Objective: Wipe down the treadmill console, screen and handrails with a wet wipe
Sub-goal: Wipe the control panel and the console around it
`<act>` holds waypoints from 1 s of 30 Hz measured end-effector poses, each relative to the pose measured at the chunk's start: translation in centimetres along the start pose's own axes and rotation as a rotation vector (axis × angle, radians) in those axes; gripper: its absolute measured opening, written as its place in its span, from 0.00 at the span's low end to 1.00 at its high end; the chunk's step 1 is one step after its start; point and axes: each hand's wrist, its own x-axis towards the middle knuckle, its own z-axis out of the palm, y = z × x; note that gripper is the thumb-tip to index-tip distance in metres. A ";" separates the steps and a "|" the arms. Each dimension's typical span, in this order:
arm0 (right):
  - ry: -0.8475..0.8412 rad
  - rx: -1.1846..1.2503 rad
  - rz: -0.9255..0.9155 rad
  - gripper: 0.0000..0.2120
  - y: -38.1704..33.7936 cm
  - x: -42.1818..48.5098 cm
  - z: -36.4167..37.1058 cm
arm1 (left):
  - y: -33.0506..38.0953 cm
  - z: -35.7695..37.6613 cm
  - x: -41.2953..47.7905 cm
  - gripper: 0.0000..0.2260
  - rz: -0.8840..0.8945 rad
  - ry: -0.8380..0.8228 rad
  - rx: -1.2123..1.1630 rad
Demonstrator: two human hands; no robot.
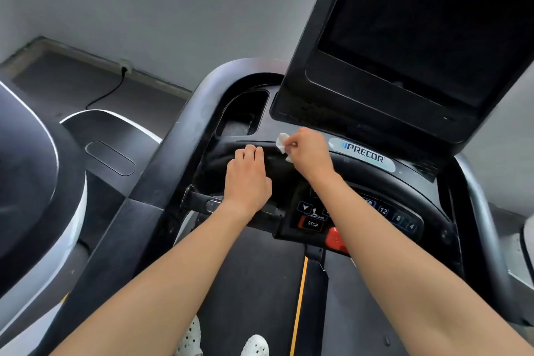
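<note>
Bare forearms are seen across the lower frame. At centre, the left hand is curled over the smooth black handrail. The crumpled wet wipe is pinched by the right hand against the glossy console, below the dark screen. Soft and limp, it is judged best held bunched.
</note>
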 end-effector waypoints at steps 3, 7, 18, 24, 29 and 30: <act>0.058 0.080 0.156 0.09 1.8 -0.4 -0.8 | 0.8 0.2 0.4 0.27 -0.037 0.016 -0.025; 0.105 0.117 0.179 0.08 0.5 -0.7 0.1 | 1.2 0.8 0.3 0.29 -0.028 0.052 -0.043; 0.076 0.211 0.330 0.05 6.1 -2.5 -4.3 | 2.7 1.8 0.9 0.27 0.074 0.140 -0.194; 0.106 0.294 0.408 0.04 6.0 -2.9 -3.5 | 4.2 1.9 1.1 0.25 0.115 0.133 -0.199; -0.094 0.017 0.105 0.06 4.2 -2.0 -2.7 | 4.2 1.5 1.5 0.23 0.115 0.170 -0.160; -0.111 -0.021 0.073 0.07 4.5 -2.0 -2.8 | 4.4 1.3 1.6 0.23 0.109 0.170 -0.150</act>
